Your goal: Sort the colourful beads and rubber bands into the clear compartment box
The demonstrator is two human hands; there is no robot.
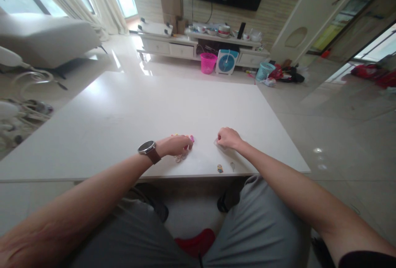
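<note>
On the white table (198,111), my left hand (180,145), with a watch (147,147) on its wrist, reaches down into a small cluster of colourful pieces. Its fingers are curled together; what they pinch, if anything, is hidden. A pink piece (192,138) shows beside the fingertips, and pale rings (178,158) lie just below the hand. To the right, my right hand (229,138) is closed, with a small see-through plastic piece (215,142) at its fingertips. Nearer the table's front edge lie a yellow and blue cartoon figure (220,169) and a small pale metallic-looking piece (232,166).
My legs (262,218) are under the table's front edge. Beyond the table stand a pink basket (208,63), a blue and white fan (227,61), a light blue basket (265,71) and a low TV cabinet (182,50). A sofa (46,36) is at the far left.
</note>
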